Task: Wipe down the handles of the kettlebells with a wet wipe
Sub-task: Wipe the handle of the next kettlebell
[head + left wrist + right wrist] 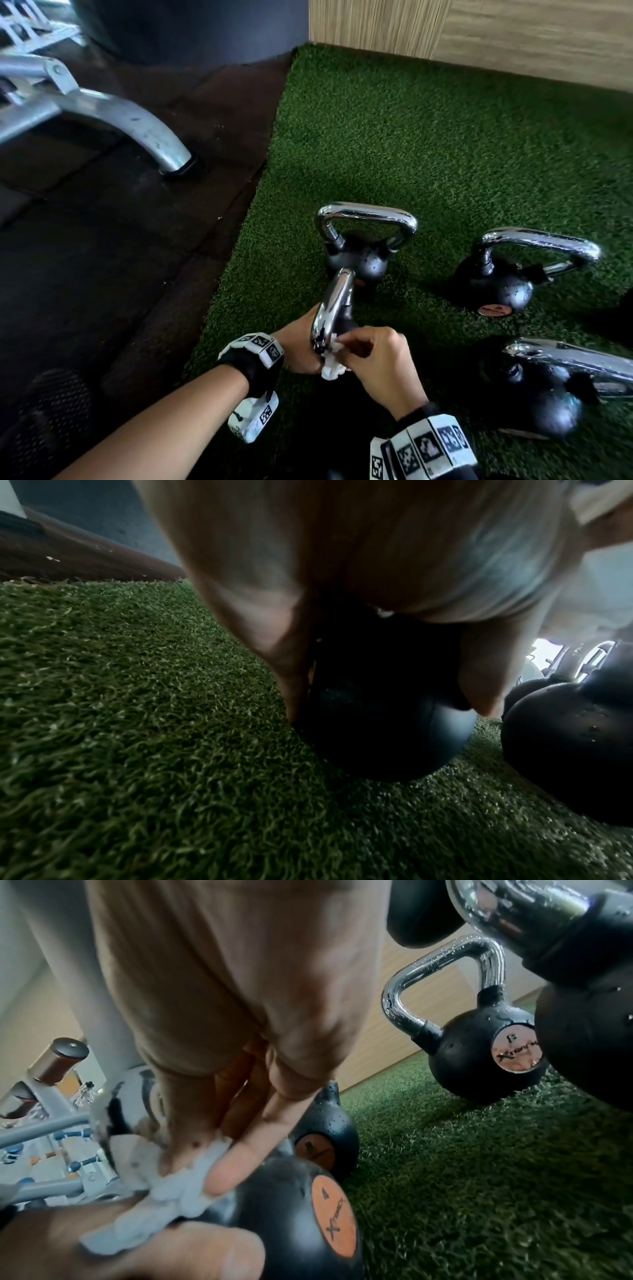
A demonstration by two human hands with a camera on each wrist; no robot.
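The nearest black kettlebell (291, 1218), with an orange label, is tilted on the green turf, its chrome handle (334, 308) pointing up and away from me. My left hand (301, 346) grips its round body (387, 723), fingers curled down both sides. My right hand (363, 346) pinches a crumpled white wet wipe (332, 366) against the near end of the handle. In the right wrist view the wipe (178, 1185) sits bunched between my fingertips and the left hand's thumb.
Three more chrome-handled kettlebells stand on the turf (411, 137): one just behind (363, 246), one to the right (507, 274), one near right (548, 394). A gym machine's metal leg (137, 126) rests on dark rubber flooring at left. A wooden wall (513, 34) bounds the back.
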